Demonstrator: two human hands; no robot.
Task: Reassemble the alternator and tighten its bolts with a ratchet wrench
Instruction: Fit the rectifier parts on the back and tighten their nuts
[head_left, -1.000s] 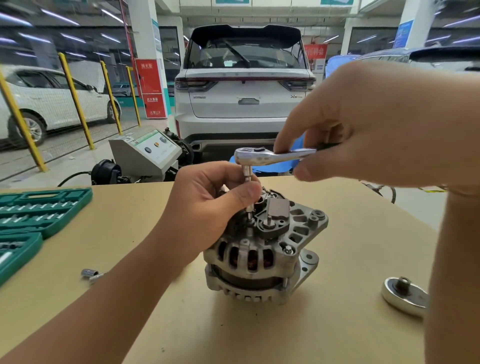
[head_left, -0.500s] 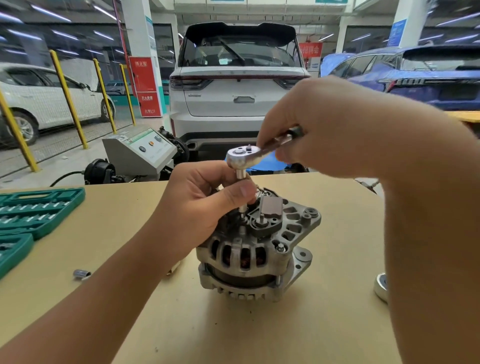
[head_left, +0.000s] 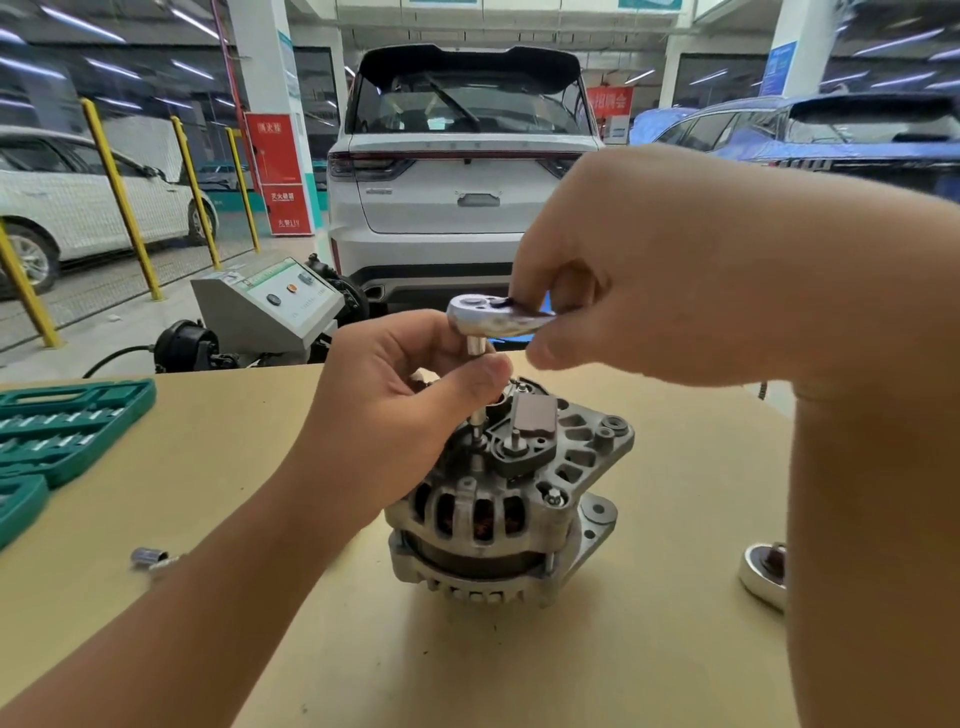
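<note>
Standing upright near the middle of the table (head_left: 649, 649), the alternator (head_left: 511, 499) has the ratchet wrench (head_left: 493, 321) directly above it. Left hand (head_left: 395, 410) pinches the extension bar (head_left: 475, 347); right hand (head_left: 660, 270) grips the wrench handle. A green socket tray (head_left: 67, 431) lies far left.

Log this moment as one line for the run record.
phase: tightening bolt | right hand: grips ratchet wrench | left hand: pinches extension bar | alternator: upright on table | loose socket: table left
</note>
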